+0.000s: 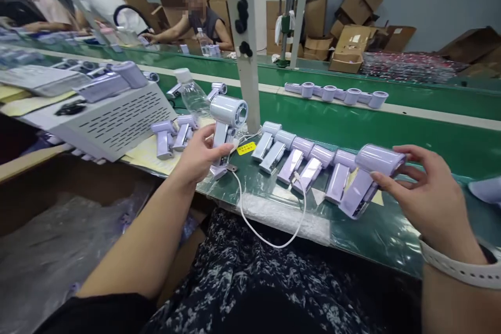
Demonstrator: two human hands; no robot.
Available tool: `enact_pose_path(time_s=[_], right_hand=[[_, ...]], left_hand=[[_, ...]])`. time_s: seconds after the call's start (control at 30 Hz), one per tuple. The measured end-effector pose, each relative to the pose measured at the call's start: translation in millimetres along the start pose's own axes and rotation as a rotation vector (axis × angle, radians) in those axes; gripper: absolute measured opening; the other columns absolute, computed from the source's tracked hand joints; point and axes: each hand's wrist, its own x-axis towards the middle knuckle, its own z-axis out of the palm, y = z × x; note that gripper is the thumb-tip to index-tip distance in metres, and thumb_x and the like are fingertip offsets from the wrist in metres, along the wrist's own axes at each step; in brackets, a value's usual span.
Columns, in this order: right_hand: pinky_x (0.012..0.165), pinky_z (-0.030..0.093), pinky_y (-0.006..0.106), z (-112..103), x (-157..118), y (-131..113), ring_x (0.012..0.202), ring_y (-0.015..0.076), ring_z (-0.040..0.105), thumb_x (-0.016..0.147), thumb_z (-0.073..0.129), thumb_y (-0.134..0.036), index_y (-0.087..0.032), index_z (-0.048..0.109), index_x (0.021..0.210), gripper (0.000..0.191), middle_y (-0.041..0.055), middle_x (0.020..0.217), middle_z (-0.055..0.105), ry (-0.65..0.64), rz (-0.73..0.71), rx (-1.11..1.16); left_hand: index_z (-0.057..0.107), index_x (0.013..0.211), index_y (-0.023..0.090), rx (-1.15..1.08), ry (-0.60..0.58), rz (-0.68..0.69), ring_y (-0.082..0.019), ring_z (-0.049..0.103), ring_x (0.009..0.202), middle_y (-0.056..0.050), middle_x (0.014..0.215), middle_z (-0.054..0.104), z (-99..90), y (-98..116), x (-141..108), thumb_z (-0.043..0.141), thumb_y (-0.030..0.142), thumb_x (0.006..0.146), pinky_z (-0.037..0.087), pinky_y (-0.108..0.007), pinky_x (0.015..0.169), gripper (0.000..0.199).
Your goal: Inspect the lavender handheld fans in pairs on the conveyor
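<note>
My left hand (199, 154) is closed round the handle of a pale lilac handheld fan (229, 110), held upright. My right hand (434, 188) grips the round head of another lilac fan (378, 160) between thumb and fingers, at the right end of a row. Several more fans (289, 164) lie side by side between the hands on the green tabletop (399, 240). A white cable (278, 246) loops from near my left hand over the table's front edge, its other end lying on the row. A yellow label (246, 148) rests behind the cable.
Left of my left hand are a perforated metal box (129, 115), a clear bottle (191, 95) and two fans (163, 138). A white post (248, 78) rises behind the row. Further fans (329, 93) lie on the green conveyor (426, 138). People sit across the line.
</note>
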Motion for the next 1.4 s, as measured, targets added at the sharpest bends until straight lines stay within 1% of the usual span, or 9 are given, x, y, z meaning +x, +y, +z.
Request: enact_pose_path(time_s=[0.1, 0.23, 0.3, 0.43, 0.57, 0.9, 1.0, 1.17, 1.4], right_hand=[[0.064, 0.065, 0.04, 19.9, -9.2, -49.4, 0.087, 0.028, 0.071, 0.068, 0.088, -0.058, -0.028, 0.065, 0.12, 0.065, 0.0122, 0.118, 0.065, -0.13, -0.005, 0.22], [0.063, 0.063, 0.036, 68.1, -24.6, -98.3, 0.082, 0.023, 0.068, 0.073, 0.088, -0.056, -0.027, 0.069, 0.119, 0.057, 0.0102, 0.113, 0.065, -0.243, -0.154, 0.294], [0.059, 0.06, 0.033, 88.3, -27.5, -104.8, 0.074, 0.0186, 0.065, 0.082, 0.08, -0.06, -0.025, 0.071, 0.118, 0.051, 0.0089, 0.109, 0.065, -0.248, -0.197, 0.295], [0.057, 0.057, 0.034, 110.2, -21.6, -81.0, 0.062, 0.0153, 0.062, 0.104, 0.051, -0.052, -0.019, 0.06, 0.134, 0.046, 0.0092, 0.105, 0.065, -0.309, -0.219, 0.136], [0.084, 0.055, 0.057, 127.7, -16.8, -46.5, 0.096, 0.0351, 0.062, 0.097, 0.059, -0.04, -0.011, 0.069, 0.101, 0.031, 0.0211, 0.105, 0.062, -0.181, -0.28, -0.229], [0.102, 0.042, 0.064, 135.4, -43.3, -39.1, 0.119, 0.0423, 0.052, 0.095, 0.05, -0.029, -0.017, 0.063, 0.092, 0.017, 0.0252, 0.116, 0.064, -0.186, -0.389, -0.221], [0.082, 0.052, 0.053, 121.5, -56.3, -50.9, 0.092, 0.0351, 0.065, 0.1, 0.048, -0.035, -0.018, 0.064, 0.099, 0.024, 0.0164, 0.089, 0.071, -0.236, -0.322, -0.132], [0.058, 0.049, 0.031, 105.9, -81.3, -87.5, 0.054, 0.0187, 0.062, 0.095, 0.061, -0.039, -0.02, 0.072, 0.089, 0.023, 0.0005, 0.056, 0.067, -0.849, -0.008, 0.451], [0.056, 0.042, 0.027, 112.4, -91.9, -115.8, 0.053, 0.0146, 0.056, 0.095, 0.061, -0.032, -0.021, 0.063, 0.067, 0.03, -0.0024, 0.052, 0.061, -0.75, -0.028, 0.572]], left_hand=[[0.063, 0.118, 0.021, -0.196, -0.093, -0.082, -0.022, 0.07, 0.086, -0.005, 0.099, 0.072, 8.7, -1.6, -20.0, 0.096, 0.035, 0.054, 0.061, -0.037, 0.078, 0.074], [0.071, 0.114, 0.021, -0.565, -0.587, -0.176, -0.031, 0.072, 0.106, -0.014, 0.118, 0.073, 40.8, -16.7, -64.8, 0.091, 0.058, 0.063, 0.059, -0.049, 0.094, 0.066], [0.073, 0.109, 0.022, -0.691, -0.661, -0.197, -0.034, 0.071, 0.11, -0.014, 0.118, 0.074, 56.3, -28.8, -84.4, 0.085, 0.074, 0.062, 0.058, -0.049, 0.096, 0.071], [0.07, 0.088, 0.021, -0.791, -0.562, -0.276, -0.03, 0.072, 0.099, -0.007, 0.096, 0.074, 64.4, -46.6, -98.6, 0.077, 0.082, 0.063, 0.058, -0.046, 0.092, 0.066], [0.064, 0.08, 0.021, -0.871, -0.529, -0.32, -0.03, 0.073, 0.099, -0.005, 0.09, 0.074, 59.3, -45.3, -91.2, 0.08, 0.08, 0.06, 0.059, -0.047, 0.094, 0.064], [0.056, 0.077, 0.022, -0.97, -0.435, -0.323, -0.037, 0.071, 0.118, -0.01, 0.103, 0.078, 59.2, -24.6, -77.3, 0.068, 0.092, 0.061, 0.057, -0.056, 0.1, 0.073], [0.052, 0.072, 0.022, -0.927, -0.368, -0.245, -0.038, 0.069, 0.119, -0.012, 0.108, 0.077, 59.8, -13.3, -74.6, 0.068, 0.094, 0.058, 0.059, -0.055, 0.097, 0.075], [0.05, 0.069, 0.023, -0.794, -0.181, -0.063, -0.036, 0.068, 0.121, -0.01, 0.115, 0.075, 70.8, 1.0, -72.5, 0.062, 0.097, 0.061, 0.061, -0.051, 0.094, 0.076], [0.05, 0.067, 0.025, -0.736, -0.11, 0.006, -0.032, 0.071, 0.115, -0.008, 0.105, 0.076, 78.3, 6.3, -70.8, 0.049, 0.1, 0.068, 0.062, -0.048, 0.092, 0.076]])
